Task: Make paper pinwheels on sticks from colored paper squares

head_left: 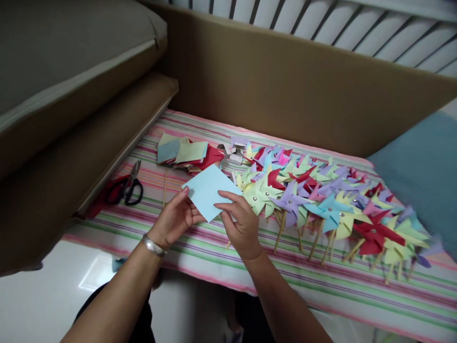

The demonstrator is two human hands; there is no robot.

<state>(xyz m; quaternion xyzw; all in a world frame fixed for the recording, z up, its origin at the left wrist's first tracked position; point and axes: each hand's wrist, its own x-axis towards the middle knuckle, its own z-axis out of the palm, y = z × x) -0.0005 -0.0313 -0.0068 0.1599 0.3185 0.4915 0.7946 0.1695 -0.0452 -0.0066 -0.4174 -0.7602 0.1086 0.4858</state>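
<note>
A light blue square of paper (pixel 208 188) is held up over the striped cloth (pixel 200 247). My left hand (pixel 174 216) pinches its lower left edge, and a silver bracelet sits on that wrist. My right hand (pixel 241 221) grips the paper's lower right edge with thumb and fingers. Just to the right lies a long heap of finished paper pinwheels (pixel 321 200) in many colours, on wooden sticks. A stack of coloured paper squares (pixel 187 153) rests beyond my hands.
Black-handled scissors (pixel 128 186) lie at the left on the cloth, beside a red strip. A thin wooden stick (pixel 164 188) lies near them. A small white box (pixel 233 155) sits by the paper stack. A brown cardboard wall (pixel 303 85) stands behind; a blue cushion (pixel 421 166) lies right.
</note>
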